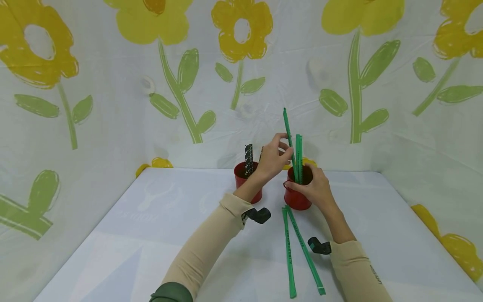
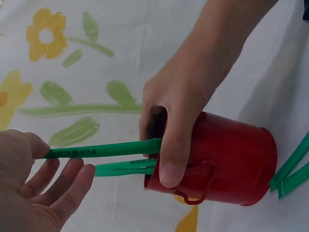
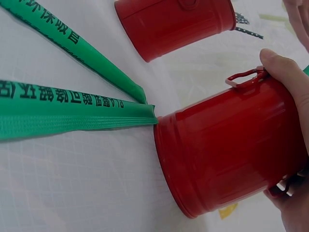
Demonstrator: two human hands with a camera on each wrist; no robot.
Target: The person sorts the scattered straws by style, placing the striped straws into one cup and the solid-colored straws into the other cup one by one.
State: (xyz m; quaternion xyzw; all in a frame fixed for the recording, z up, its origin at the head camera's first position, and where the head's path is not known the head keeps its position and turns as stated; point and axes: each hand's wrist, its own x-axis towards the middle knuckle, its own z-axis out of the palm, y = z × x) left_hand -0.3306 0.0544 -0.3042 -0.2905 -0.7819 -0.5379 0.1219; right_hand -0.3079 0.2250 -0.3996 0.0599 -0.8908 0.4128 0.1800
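My left hand [image 1: 273,156] pinches a green paper-wrapped straw [image 1: 287,126] between thumb and fingers. That straw stands nearly upright, its lower end inside a small red bucket [image 1: 296,202]. More green wrapped straws [image 1: 299,151] lean in the same bucket. Around its rim, my right hand [image 1: 318,186] grips with the thumb on the near side, close to a wire-like side handle [image 2: 198,186]. Two further green wrapped straws [image 3: 77,108] lie on the table in front of the bucket, their far ends close together. The straws' bottoms are hidden inside the bucket.
Left of the first bucket stands a second red bucket [image 3: 176,29], holding black straws with white dots [image 1: 248,159]; my left forearm partly covers it. Behind the white table [image 1: 158,235] hangs a flower-printed curtain [image 1: 286,75].
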